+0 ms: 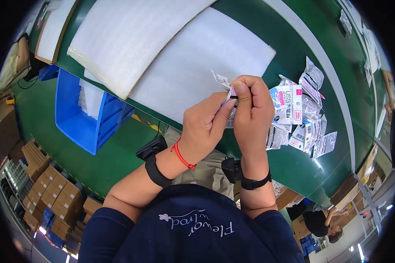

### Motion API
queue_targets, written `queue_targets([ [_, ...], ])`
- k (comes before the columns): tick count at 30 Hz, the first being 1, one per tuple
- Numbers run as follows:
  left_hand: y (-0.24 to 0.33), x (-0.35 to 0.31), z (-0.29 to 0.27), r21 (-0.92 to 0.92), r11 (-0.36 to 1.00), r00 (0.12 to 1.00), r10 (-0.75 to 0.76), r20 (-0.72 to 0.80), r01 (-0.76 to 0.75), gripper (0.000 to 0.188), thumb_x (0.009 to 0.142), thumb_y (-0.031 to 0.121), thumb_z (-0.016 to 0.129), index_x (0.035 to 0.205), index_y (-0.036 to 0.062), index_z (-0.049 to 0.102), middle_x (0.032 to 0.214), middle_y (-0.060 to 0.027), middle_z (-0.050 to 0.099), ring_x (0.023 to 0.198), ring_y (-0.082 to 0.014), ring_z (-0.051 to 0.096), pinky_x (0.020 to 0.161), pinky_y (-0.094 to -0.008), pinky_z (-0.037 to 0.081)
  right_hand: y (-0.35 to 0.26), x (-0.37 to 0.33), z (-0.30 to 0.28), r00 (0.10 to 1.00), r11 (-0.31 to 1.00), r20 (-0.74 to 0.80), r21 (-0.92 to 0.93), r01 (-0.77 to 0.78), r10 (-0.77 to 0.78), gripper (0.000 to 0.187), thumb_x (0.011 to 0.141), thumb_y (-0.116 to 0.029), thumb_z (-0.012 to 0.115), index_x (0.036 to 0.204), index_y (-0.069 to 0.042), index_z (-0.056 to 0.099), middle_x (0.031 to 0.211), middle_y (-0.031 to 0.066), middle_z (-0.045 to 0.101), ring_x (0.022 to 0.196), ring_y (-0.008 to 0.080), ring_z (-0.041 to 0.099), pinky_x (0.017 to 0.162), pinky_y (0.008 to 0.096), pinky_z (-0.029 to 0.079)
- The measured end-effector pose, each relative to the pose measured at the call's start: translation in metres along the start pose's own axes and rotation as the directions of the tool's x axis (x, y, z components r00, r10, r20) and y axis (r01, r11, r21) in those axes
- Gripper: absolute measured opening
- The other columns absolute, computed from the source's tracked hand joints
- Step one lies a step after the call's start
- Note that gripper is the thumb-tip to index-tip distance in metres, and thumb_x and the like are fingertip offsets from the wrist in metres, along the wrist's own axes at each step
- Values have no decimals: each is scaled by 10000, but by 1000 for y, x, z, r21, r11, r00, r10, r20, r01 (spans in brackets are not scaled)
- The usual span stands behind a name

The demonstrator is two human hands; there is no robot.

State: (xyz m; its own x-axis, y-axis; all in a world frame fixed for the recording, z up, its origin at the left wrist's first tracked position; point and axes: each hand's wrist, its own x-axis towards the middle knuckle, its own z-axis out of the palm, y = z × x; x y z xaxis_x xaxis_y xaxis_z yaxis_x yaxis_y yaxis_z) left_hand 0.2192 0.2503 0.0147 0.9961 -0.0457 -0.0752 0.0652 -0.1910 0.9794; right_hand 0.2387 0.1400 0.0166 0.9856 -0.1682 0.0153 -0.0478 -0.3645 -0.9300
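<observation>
Navy cloth top with short sleeves fills the near edge, both bare forearms reaching from it toward a green, smooth-topped table. Left hand, with a red cord bracelet at its wrist, and right hand meet thumb to thumb, both pinching one small white-and-pink printed packet. That packet sits between the fingertips, above the near edge of a flat white foam-like sheet; its long axis runs roughly near to far, a pale loose flap jutting far and left. Fingers cover much of it, so whether it is torn cannot be told. Just right of the right hand, the nearer of the two, lies a loose heap of similar white printed packets. Left of the table's near edge stands a blue plastic bin.
</observation>
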Motion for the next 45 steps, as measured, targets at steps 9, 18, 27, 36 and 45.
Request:
queue_targets([
  [9,-1,2,-3,21,1000,999,-22,38,21,102,931,95,577,968,6,611,689,-126,574,544,-206,533,527,-280,431,3,3,-1,989,976,31,160,-148,145,128,958,-89,532,913,3,608,804,4,590,760,69,515,698,208,419],
  [18,-12,2,-4,-137,988,997,-75,-21,72,150,955,139,566,1002,3,607,707,-90,625,595,-91,538,554,-264,450,4,8,-15,990,998,138,63,15,-24,96,913,-60,601,983,2,624,860,18,628,780,85,533,732,216,433],
  [27,-1,0,-4,12,997,997,-79,3,78,109,930,104,593,984,9,597,660,-89,582,545,-97,491,504,-258,406,5,4,-4,1000,1000,21,-13,-13,13,77,902,-69,627,948,-9,615,806,17,607,742,83,531,694,213,433],
  [36,-8,1,-7,-82,987,988,-144,-49,139,107,944,108,575,987,11,594,686,-69,602,594,-71,515,545,-246,431,-6,24,-16,970,955,150,203,-217,189,101,906,-76,627,970,3,632,860,21,643,752,91,556,706,214,440],
  [45,-12,4,1,-172,979,991,-123,-57,112,145,946,120,575,1021,-4,588,807,-60,640,701,-70,563,618,-229,460,12,13,-19,988,996,138,-48,77,-69,94,885,-62,642,956,-1,655,885,46,664,786,110,592,729,228,456],
])
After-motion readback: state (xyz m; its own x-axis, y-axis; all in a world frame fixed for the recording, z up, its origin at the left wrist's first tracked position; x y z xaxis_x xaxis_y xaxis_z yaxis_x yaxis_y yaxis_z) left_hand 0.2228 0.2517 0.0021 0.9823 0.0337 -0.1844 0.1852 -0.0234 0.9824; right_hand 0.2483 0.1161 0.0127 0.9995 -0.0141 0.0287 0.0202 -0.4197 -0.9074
